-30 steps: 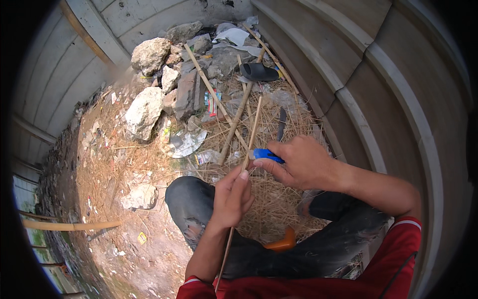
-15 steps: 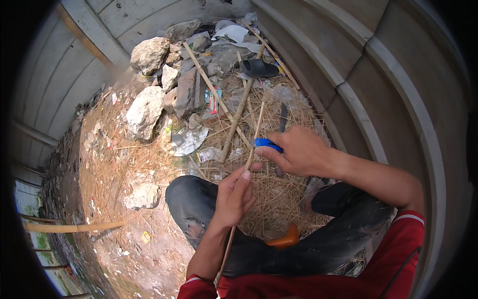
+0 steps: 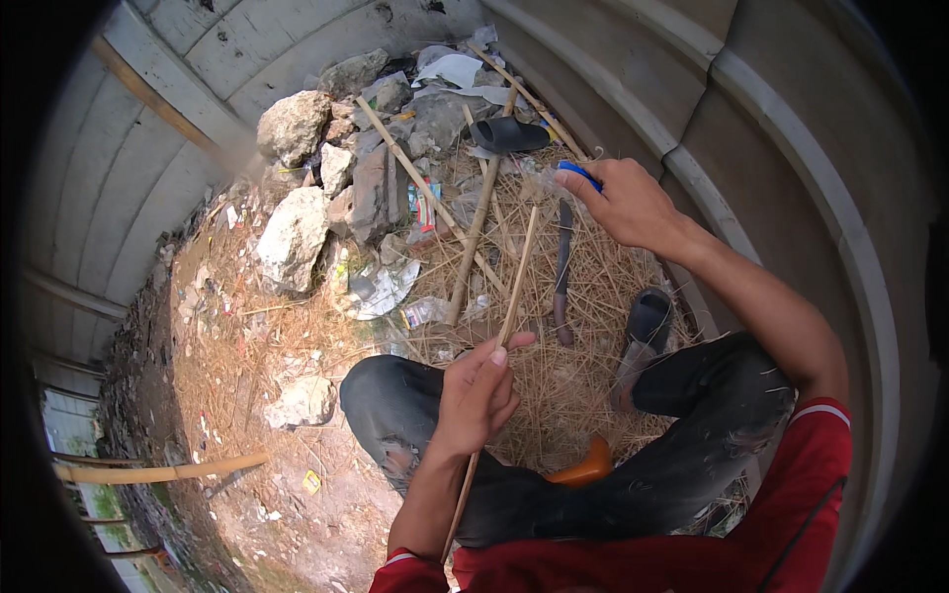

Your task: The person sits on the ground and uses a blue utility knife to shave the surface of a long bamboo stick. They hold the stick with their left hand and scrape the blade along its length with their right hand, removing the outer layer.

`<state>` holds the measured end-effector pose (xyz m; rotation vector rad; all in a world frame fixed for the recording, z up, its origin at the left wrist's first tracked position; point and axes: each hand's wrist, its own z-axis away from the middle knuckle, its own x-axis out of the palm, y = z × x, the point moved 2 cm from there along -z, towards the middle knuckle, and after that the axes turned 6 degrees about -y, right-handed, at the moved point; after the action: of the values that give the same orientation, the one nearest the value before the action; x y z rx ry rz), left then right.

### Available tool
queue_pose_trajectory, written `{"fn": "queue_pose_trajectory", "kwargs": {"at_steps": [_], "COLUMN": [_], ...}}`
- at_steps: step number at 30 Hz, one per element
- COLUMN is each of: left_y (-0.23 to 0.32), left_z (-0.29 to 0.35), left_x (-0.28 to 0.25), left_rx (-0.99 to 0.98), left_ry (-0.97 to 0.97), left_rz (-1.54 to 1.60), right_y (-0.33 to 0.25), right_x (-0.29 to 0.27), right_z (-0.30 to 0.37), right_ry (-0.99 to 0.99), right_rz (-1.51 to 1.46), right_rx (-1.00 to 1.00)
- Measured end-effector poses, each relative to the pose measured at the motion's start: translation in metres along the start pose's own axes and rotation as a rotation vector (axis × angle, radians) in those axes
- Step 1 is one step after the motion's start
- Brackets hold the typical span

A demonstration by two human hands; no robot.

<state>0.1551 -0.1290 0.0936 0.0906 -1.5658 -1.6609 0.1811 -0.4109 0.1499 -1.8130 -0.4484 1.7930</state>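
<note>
Bare left hand [image 3: 477, 395]: While a slim, pale-tan, bamboo-like stick [image 3: 521, 267] is grasped in it, the thumb is laid along the shaft and the index fingertip is held out to the right.
Stick: It is held at a slant above the dry yellow straw [image 3: 554, 385], its upper end pointed away from the body and its lower part passed beside the left forearm.
Bare right hand [image 3: 633, 203]: A small, blue, plastic-looking cutter [image 3: 581, 176] is clasped in it, well apart from the stick; whether a blade is extended cannot be told.
Long knife with dark blade and brown handle [image 3: 563, 262]: It is laid on the straw, to the right of the stick, touched by neither of the 2 hands.
Step in hand: Shaving of the stick is suggested, with a pause between 2 strokes judged likely, since no contact between cutter and stick is seen.
Next move: For a further stroke, the cutter would have to be brought to the shaft above the left thumb, the stick steadied, and the edge directed away from the fingers.
</note>
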Motion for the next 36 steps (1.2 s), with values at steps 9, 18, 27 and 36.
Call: {"fn": "queue_pose_trajectory", "kwargs": {"at_steps": [9, 18, 27, 36], "left_y": [0.008, 0.001, -0.007, -0.003], "left_z": [0.001, -0.002, -0.001, -0.004], "left_x": [-0.002, -0.002, -0.002, -0.001], "left_rx": [0.053, -0.028, -0.001, 0.025], "left_ry": [-0.01, 0.044, -0.078, -0.053], "left_rz": [0.099, 0.056, -0.098, 0.095], "right_y": [-0.043, -0.038, 0.002, -0.064], "right_x": [0.019, 0.031, 0.004, 0.03], "right_z": [0.037, 0.029, -0.002, 0.058], "right_ry": [0.007, -0.156, 0.031, -0.255], "right_rz": [-0.038, 0.047, -0.1, 0.123], "right_rx": [-0.37, -0.277, -0.135, -0.388]}}
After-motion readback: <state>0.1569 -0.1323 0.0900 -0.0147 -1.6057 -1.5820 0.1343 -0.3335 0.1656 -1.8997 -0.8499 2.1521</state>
